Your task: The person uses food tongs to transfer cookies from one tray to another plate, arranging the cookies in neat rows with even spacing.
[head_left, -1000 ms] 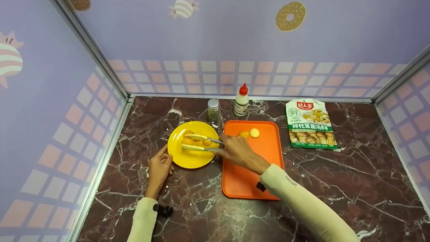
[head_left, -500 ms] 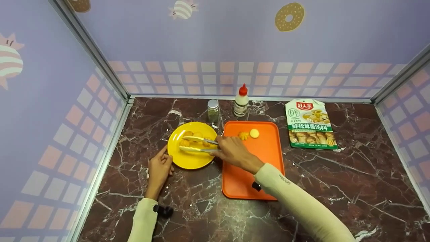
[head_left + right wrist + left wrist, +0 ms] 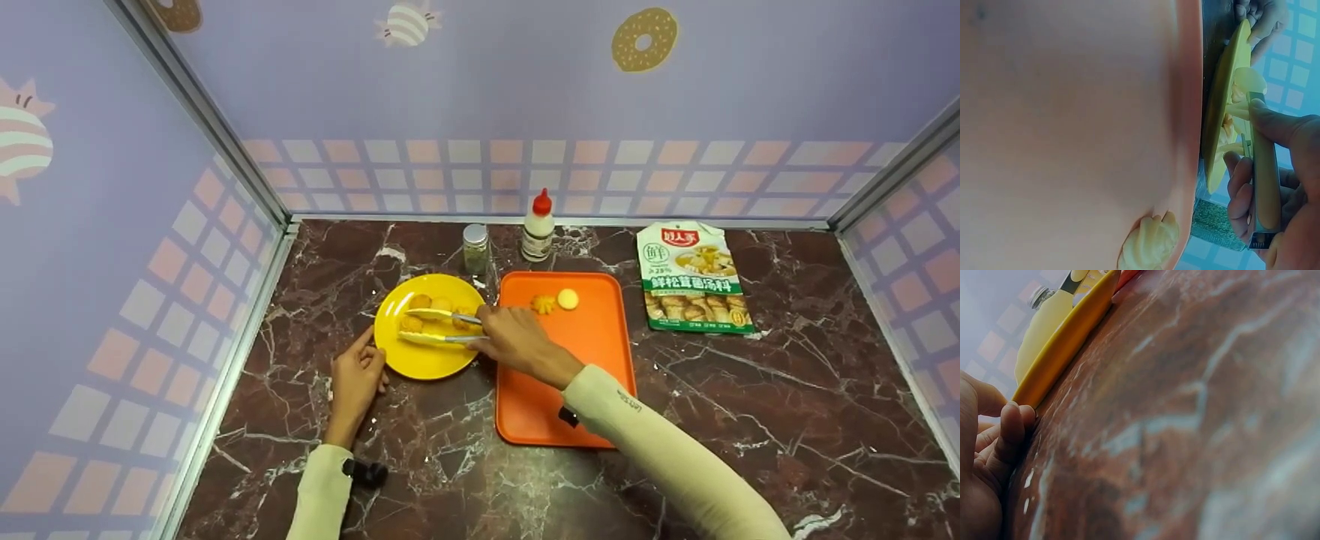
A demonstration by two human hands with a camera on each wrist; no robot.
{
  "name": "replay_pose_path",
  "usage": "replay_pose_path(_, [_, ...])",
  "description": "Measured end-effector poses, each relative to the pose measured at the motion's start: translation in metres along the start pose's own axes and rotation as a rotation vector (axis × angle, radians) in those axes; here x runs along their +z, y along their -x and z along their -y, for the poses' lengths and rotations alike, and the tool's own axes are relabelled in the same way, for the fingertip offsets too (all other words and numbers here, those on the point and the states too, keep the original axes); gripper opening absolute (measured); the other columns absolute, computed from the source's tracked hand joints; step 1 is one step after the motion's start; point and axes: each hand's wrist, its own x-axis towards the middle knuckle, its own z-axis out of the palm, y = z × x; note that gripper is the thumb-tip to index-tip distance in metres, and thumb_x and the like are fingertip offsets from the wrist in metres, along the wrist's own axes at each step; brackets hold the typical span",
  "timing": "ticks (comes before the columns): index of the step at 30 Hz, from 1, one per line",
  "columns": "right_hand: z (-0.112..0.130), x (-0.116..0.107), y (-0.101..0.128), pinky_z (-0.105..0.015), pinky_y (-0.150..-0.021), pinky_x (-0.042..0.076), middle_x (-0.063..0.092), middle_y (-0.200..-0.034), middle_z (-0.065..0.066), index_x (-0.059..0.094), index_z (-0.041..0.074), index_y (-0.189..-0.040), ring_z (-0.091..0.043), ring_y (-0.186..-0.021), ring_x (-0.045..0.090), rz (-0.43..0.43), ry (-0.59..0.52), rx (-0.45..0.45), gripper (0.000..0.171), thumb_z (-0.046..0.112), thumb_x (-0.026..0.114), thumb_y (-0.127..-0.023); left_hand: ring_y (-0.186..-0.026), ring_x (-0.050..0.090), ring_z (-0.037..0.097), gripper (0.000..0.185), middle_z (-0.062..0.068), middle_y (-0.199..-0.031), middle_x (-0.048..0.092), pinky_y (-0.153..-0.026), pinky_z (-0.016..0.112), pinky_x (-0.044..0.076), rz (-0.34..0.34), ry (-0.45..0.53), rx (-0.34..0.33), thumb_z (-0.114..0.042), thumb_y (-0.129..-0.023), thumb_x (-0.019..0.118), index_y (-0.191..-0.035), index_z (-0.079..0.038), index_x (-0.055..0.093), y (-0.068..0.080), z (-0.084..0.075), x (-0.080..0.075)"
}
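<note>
Tongs [image 3: 439, 328] in right hand [image 3: 514, 341] — tips over yellow plate [image 3: 420, 364].

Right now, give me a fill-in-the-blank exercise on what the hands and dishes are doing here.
1. The right hand grips a pair of ____ over the yellow plate.
2. The left hand touches the rim of the ____ plate.
3. Two food pieces lie on the ____ tray.
4. The bottle behind the tray has a ____ cap.

Missing words: tongs; yellow; orange; red
</note>
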Motion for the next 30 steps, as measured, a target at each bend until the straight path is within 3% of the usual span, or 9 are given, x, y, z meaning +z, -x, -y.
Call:
replay_pose_path(8, [0.001,0.000,0.000,-0.038,-0.047,0.047,0.066,-0.076,-0.008,0.070,0.001,-0.108,-0.022,-0.055,0.055,0.004,0.008,-0.004,0.047,0.045,0.084,-0.098,-0.048,0.059,0.017,0.052,0.018,-0.082,0.069,-0.040,0.024,0.050,0.008,0.000,-0.008,0.003,-0.106,0.062,-0.158,0.007,0.055,0.003,0.000,0.000])
replay_pose_path(13, [-0.003,-0.005,0.005,-0.034,-0.048,0.041,0.062,-0.075,-0.005,0.069,0.001,-0.109,-0.019,-0.056,0.051,-0.004,-0.040,-0.001,0.044,0.042,0.084,-0.099,-0.046,0.058,0.016,0.053,0.018,-0.078,0.069,-0.039,0.023,0.048,0.006,-0.009,0.006,0.003,-0.105,0.063,-0.157,0.009,0.055,0.002,0.000,0.001])
replay_pose_path(22, [-0.013,-0.016,0.019,-0.041,-0.059,0.050,0.069,-0.080,-0.008,0.070,0.000,-0.111,-0.023,-0.059,0.058,-0.063,-0.078,0.036,0.045,0.039,0.087,-0.097,-0.047,0.058,0.016,0.052,0.018,-0.078,0.068,-0.039,0.024,0.048,0.014,-0.007,-0.006,0.002,-0.105,0.062,-0.157,0.007,0.055,0.000,0.000,0.001])
replay_pose_path(30, [-0.023,-0.025,0.032,-0.034,-0.049,0.047,0.067,-0.078,-0.008,0.071,-0.001,-0.106,-0.020,-0.057,0.056,-0.116,-0.081,0.027,0.045,0.038,0.089,-0.094,-0.046,0.058,0.014,0.052,0.019,-0.078,0.069,-0.038,0.023,0.048,-0.006,-0.006,-0.008,0.003,-0.104,0.064,-0.156,0.007,0.057,-0.001,-0.002,0.002])
